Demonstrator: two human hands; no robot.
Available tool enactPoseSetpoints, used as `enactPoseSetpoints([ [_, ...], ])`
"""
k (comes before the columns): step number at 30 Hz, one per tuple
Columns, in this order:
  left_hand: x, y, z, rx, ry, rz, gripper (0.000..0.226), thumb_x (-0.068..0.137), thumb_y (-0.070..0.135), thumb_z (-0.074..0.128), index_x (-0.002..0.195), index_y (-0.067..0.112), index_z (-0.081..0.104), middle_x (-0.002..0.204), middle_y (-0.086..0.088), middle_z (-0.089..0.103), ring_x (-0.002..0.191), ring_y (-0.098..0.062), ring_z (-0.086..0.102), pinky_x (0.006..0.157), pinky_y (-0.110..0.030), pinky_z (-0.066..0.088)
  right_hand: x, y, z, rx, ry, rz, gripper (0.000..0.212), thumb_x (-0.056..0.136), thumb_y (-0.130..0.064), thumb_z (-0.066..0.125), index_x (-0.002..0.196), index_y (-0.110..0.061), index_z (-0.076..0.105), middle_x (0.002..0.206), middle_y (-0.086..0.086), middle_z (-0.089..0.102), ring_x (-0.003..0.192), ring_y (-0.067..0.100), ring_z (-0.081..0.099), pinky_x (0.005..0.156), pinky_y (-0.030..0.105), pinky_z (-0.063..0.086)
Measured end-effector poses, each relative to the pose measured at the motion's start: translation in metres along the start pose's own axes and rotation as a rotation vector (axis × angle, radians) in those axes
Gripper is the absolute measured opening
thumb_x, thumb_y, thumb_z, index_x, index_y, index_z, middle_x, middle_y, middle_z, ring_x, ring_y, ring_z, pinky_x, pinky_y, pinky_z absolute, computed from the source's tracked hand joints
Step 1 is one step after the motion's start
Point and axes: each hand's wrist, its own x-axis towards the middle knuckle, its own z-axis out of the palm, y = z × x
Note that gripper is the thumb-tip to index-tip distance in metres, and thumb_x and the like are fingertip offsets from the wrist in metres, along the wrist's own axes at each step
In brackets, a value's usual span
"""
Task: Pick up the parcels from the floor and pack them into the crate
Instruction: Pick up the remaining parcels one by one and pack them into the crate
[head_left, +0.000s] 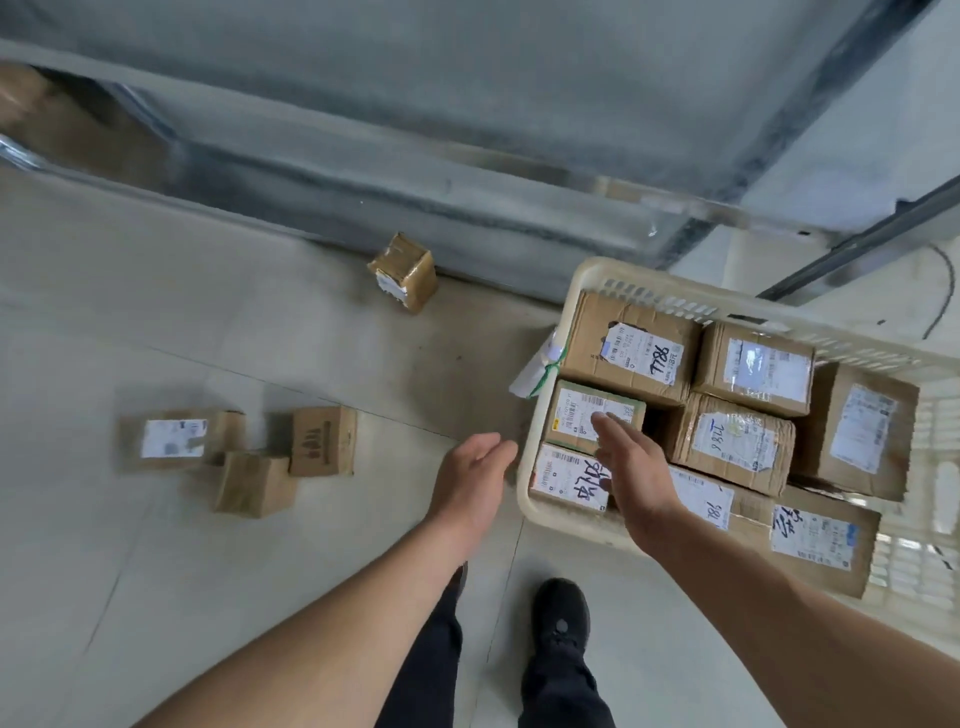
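Crate: one cream plastic crate (587, 273) with slotted walls stands on the floor at the right side of the view.
Parcels in the crate: eight cardboard parcels are visible inside, packed close together, most with a white label facing up. At the far left lies a big box marked 786 (628, 348), beside it on the right a taped box (753, 366), and a tall box (860, 428) at the far right. In the middle lie a box with green edges (576, 410) and a wrinkled taped box (732, 441). At the near wall are three more: a box with black handwriting (566, 475), a flat one (719, 501) partly under the arm, and a long one (826, 540).
Parcels on the floor: four small brown parcels. Three lie as a group at the left: a labelled box (171, 439), a box with a printed mark (323, 440) and a plain box (254, 483) in front, between them. The fourth, a taped box (404, 271), lies alone farther away, near a grey metal base (363, 208).
Left hand (475, 478): one, grip spread and relaxed, holding nothing, over the floor just beside the left wall of the crate.
Right hand (631, 467): one, grip spread with straight fingers, holding nothing, over the near-left parcels in the crate; contact I cannot tell.
White packet (537, 366): one, with a green band, outside the crate against its left wall.
Shoe (561, 616): one black shoe on the floor below the hands.
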Motion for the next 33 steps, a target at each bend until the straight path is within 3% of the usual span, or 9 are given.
enactPoseSetpoints([
  [4,-0.040,-0.007,-0.070,-0.082,0.157,-0.019,0.011,0.095,0.031,0.055,0.090,0.022,0.052,0.092,0.005,0.051,0.086,-0.013,0.045,0.068,-0.024,0.036,-0.041,-0.029,0.038,-0.057,-0.096,-0.041,0.074,0.085,-0.061,0.059,0.147,-0.022,0.053,0.149,0.001,0.054,0.138,0.024,0.049,0.117,0.051,0.037],
  [7,-0.072,-0.025,-0.125,-0.164,0.272,-0.087,0.010,0.099,0.033,0.053,0.104,0.029,0.060,0.100,0.014,0.059,0.100,-0.010,0.054,0.091,-0.031,0.043,-0.069,-0.045,0.074,-0.115,-0.166,-0.072,0.077,0.079,-0.068,0.059,0.143,-0.025,0.057,0.149,-0.002,0.055,0.139,0.022,0.048,0.117,0.049,0.036],
  [11,-0.100,-0.058,-0.192,-0.276,0.407,-0.159,0.023,0.100,0.033,0.052,0.120,0.027,0.061,0.120,0.004,0.059,0.117,-0.018,0.053,0.111,-0.047,0.040,-0.088,-0.057,0.130,-0.186,-0.211,-0.094,0.052,0.070,-0.069,0.061,0.106,-0.032,0.070,0.126,-0.007,0.066,0.123,0.016,0.058,0.115,0.047,0.039],
  [15,-0.103,-0.089,-0.255,-0.378,0.466,-0.234,0.029,0.101,0.030,0.052,0.126,0.018,0.060,0.116,0.000,0.057,0.113,-0.016,0.051,0.110,-0.046,0.040,-0.101,-0.063,0.193,-0.257,-0.225,-0.124,0.015,0.098,-0.042,0.060,0.085,-0.036,0.064,0.103,-0.014,0.065,0.114,0.018,0.060,0.108,0.042,0.043],
  [21,-0.061,-0.133,-0.359,-0.367,0.470,-0.301,0.010,0.101,0.028,0.052,0.101,0.024,0.061,0.104,0.001,0.060,0.101,-0.018,0.052,0.100,-0.043,0.046,-0.097,-0.055,0.305,-0.350,-0.204,-0.094,0.017,0.089,-0.051,0.062,0.088,-0.034,0.066,0.108,-0.008,0.067,0.119,0.023,0.060,0.110,0.051,0.043],
  [24,-0.034,-0.157,-0.411,-0.249,0.441,-0.304,0.029,0.102,0.025,0.050,0.127,0.017,0.061,0.123,-0.001,0.059,0.108,-0.016,0.052,0.100,-0.035,0.045,-0.089,-0.044,0.358,-0.403,-0.183,-0.049,0.017,0.094,-0.050,0.062,0.089,-0.034,0.067,0.104,-0.010,0.066,0.120,0.024,0.060,0.110,0.052,0.043],
  [27,-0.009,-0.174,-0.458,-0.211,0.466,-0.324,0.035,0.102,0.029,0.050,0.129,0.010,0.062,0.124,-0.003,0.061,0.114,-0.020,0.055,0.092,-0.026,0.039,-0.076,-0.033,0.406,-0.448,-0.180,-0.009,0.020,0.100,-0.042,0.057,0.084,-0.034,0.066,0.098,-0.014,0.065,0.119,0.027,0.061,0.110,0.054,0.043],
  [30,0.020,-0.189,-0.494,-0.244,0.482,-0.364,0.026,0.100,0.031,0.052,0.116,0.015,0.066,0.105,0.001,0.060,0.101,-0.020,0.053,0.088,-0.031,0.040,-0.063,-0.022,0.451,-0.502,-0.205,-0.018,0.024,0.102,-0.041,0.055,0.081,-0.035,0.066,0.097,-0.012,0.067,0.112,0.026,0.061,0.107,0.053,0.044],
  [33,0.058,-0.210,-0.520,-0.214,0.486,-0.379,0.013,0.100,0.031,0.052,0.093,0.021,0.055,0.085,0.002,0.054,0.088,-0.023,0.049,0.081,-0.035,0.041,-0.042,-0.005,0.495,-0.559,-0.273,-0.008,0.033,0.091,-0.060,0.058,0.107,-0.034,0.071,0.113,0.004,0.071,0.109,0.023,0.063,0.101,0.048,0.046],
])
